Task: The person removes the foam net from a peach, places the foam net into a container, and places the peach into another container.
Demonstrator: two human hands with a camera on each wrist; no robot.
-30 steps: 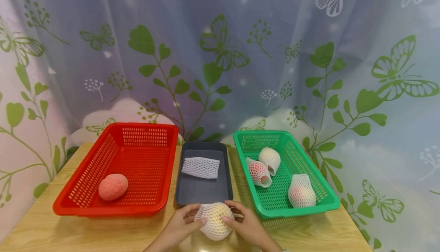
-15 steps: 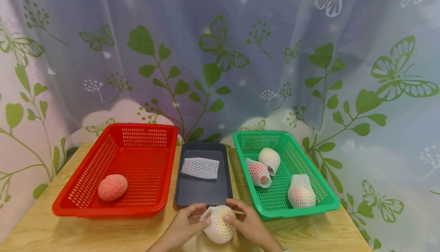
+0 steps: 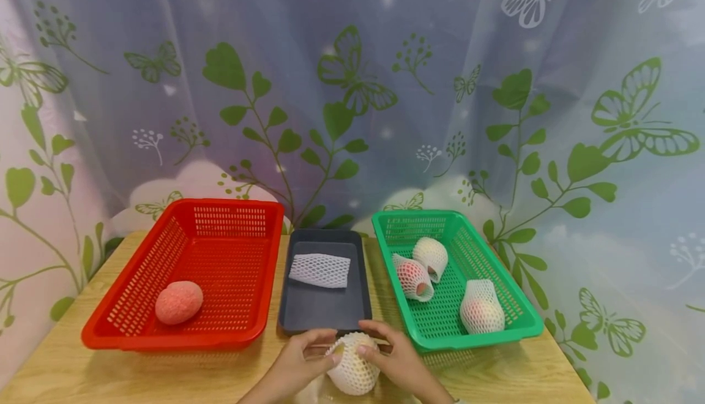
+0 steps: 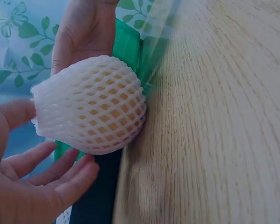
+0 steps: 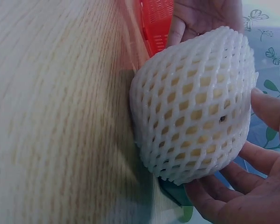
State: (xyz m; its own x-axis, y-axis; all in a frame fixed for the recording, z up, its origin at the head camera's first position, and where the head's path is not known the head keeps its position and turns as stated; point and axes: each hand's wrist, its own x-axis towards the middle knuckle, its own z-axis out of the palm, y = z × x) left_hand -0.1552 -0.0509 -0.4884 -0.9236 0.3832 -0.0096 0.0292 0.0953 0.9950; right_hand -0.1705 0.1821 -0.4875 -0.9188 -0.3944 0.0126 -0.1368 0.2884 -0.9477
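A round, pale yellow fruit in a white foam net (image 3: 355,367) is between both hands at the table's front, below the dark tray. My right hand (image 3: 398,358) grips it from the right, thumb on top and fingers around the far side. At the net's open left end, my left hand (image 3: 300,358) holds the rim with its thumb, as the left wrist view shows; its other fingers (image 4: 65,170) are spread below. Through the mesh in the right wrist view, the fruit (image 5: 196,114) shows yellow with a small dark spot.
A red basket (image 3: 278,239) on the left holds one pinkish round fruit (image 3: 179,302). The dark grey tray (image 3: 325,318) in the middle bears a flat, unfilled foam net (image 3: 319,270). Three netted fruits lie in a green basket (image 3: 531,324) on the right.
The netted fruit has shifted slightly right and toward the front edge, its net's open end now turned more to the upper left. My left hand has moved a little right with it.
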